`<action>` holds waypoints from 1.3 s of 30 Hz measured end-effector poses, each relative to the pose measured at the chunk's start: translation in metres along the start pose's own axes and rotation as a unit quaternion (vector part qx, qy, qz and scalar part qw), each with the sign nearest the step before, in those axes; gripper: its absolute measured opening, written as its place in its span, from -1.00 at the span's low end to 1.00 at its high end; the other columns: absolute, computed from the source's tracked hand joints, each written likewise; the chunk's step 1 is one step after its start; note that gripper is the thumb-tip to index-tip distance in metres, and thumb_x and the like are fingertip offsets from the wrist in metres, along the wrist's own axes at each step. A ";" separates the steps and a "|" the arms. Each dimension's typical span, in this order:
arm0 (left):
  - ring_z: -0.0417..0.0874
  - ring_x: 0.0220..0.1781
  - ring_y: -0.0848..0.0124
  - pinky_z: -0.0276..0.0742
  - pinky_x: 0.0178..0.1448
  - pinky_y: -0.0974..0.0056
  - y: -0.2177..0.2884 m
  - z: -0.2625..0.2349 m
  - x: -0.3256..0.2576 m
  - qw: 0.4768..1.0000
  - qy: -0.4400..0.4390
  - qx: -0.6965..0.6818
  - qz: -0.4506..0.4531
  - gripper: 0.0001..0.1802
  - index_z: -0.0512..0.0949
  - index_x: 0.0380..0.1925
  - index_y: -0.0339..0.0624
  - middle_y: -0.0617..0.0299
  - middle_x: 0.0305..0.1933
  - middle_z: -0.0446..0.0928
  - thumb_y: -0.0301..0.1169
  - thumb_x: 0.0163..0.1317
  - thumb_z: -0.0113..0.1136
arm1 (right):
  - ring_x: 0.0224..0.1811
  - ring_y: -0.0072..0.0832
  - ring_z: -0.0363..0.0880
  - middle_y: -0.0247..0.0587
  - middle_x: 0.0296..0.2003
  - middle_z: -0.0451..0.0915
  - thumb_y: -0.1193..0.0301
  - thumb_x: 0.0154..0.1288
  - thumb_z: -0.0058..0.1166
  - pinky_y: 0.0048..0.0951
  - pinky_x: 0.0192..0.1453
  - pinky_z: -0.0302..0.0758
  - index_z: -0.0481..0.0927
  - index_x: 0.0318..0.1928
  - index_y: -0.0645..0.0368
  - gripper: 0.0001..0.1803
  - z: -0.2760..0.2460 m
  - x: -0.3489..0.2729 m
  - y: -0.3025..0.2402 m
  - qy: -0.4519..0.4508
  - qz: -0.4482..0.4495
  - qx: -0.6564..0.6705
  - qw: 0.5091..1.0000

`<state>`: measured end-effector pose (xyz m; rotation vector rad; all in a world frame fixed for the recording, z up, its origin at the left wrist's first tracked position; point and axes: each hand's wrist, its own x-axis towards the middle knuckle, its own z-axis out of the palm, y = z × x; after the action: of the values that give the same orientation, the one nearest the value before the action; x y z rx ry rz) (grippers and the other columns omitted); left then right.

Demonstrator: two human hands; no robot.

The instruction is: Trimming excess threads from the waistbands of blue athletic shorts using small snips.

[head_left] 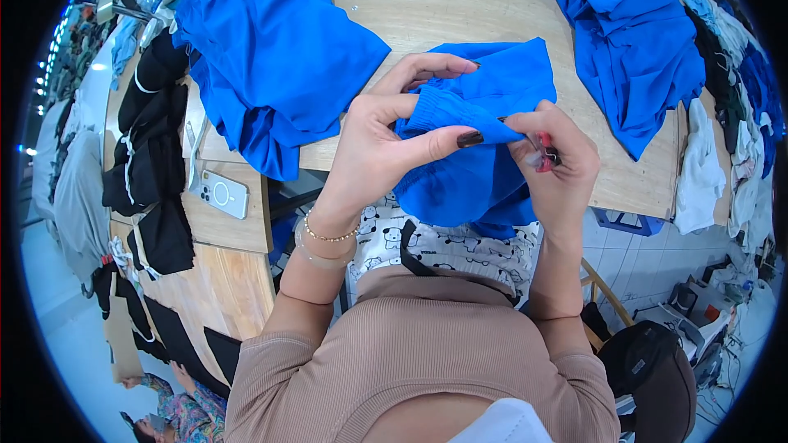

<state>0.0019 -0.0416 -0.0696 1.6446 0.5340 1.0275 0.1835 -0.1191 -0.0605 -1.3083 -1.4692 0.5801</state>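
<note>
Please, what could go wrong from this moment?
A small red-and-black tool, its kind unclear, sits in the right hand close to the blue cloth garment with a gathered edge; if sharp, it might nick the fabric. The left hand grips that edge, so the gold-coloured beaded bracelet on its wrist could perhaps catch the cloth. The pale rectangular phone lies near the edge of the light wooden table; a passing arm might knock it off.

Bright light, soft shadows; edges bowed, corners black.
</note>
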 end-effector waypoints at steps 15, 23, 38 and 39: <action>0.48 -0.34 0.50 0.39 -0.34 0.44 0.006 0.006 -0.005 0.998 0.040 0.024 -0.030 -0.87 0.65 -0.41 -0.33 0.24 -0.42 0.55 -0.60 -0.04 0.33 | -0.49 -0.82 0.31 -0.36 -0.40 0.55 0.57 0.24 0.08 -0.81 -0.44 0.16 0.44 -0.12 0.27 -0.80 -0.015 -0.006 -0.020 -0.004 0.163 0.242 0.957; 0.50 -0.31 0.45 0.39 -0.35 0.42 0.003 0.006 -0.005 0.997 0.058 0.053 -0.025 -0.88 0.64 -0.44 -0.33 0.19 -0.43 0.55 -0.56 -0.03 0.35 | -0.55 -0.85 0.33 -0.40 -0.54 0.57 0.56 0.21 0.13 -0.77 -0.51 0.15 0.56 -0.31 0.27 -0.95 -0.010 -0.004 -0.033 -0.007 0.158 0.082 0.984; 0.49 -0.31 0.46 0.38 -0.34 0.43 0.003 0.006 -0.005 0.996 0.061 0.051 -0.028 -0.87 0.64 -0.42 -0.32 0.20 -0.43 0.54 -0.56 -0.04 0.36 | -0.41 -0.76 0.44 -0.35 -0.40 0.58 0.59 0.22 0.11 -0.79 -0.38 0.25 0.53 -0.23 0.31 -0.89 -0.012 -0.005 -0.032 -0.047 0.134 0.021 0.990; 0.49 -0.31 0.46 0.38 -0.34 0.43 0.003 0.005 -0.006 0.996 0.061 0.051 -0.028 -0.87 0.64 -0.42 -0.32 0.20 -0.43 0.54 -0.56 -0.04 0.36 | -0.40 -0.76 0.45 -0.35 -0.40 0.58 0.59 0.22 0.11 -0.79 -0.38 0.25 0.53 -0.23 0.31 -0.89 -0.012 -0.004 -0.033 -0.050 0.136 0.015 0.989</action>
<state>0.0028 -0.0497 -0.0694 1.6543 0.7202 1.0798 0.1801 -0.1357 -0.0298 -1.4845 -1.3654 0.8534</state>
